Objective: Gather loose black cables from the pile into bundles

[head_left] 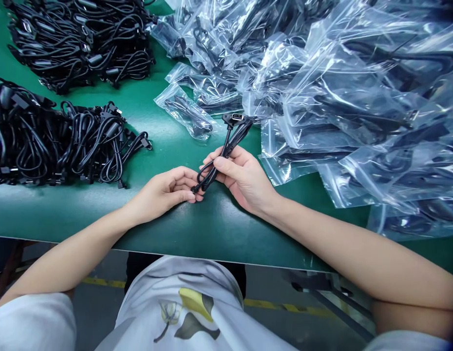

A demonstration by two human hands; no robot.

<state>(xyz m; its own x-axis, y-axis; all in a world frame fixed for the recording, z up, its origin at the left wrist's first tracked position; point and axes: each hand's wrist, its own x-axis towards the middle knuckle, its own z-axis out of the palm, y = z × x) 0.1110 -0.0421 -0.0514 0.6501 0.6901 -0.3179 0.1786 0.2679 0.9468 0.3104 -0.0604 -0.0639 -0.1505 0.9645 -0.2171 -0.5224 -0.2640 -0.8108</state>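
Note:
A folded black cable (230, 139) is held above the table in both hands. My right hand (244, 178) grips the middle of its bundle, thumb on top. At the upper end a connector (234, 118) with a rectangular metal opening faces up. My left hand (177, 187) pinches the small plug at the lower end between thumb and fingers. Just beyond the cable lies a small clear zip bag (186, 111) with a dark cable inside.
Two heaps of bundled black cables, a far one (84, 44) and a nearer one (58, 134), lie on the left of the green table (168, 234). A large pile of bagged cables (321, 97) covers the right and back. The table's front edge runs close to my body.

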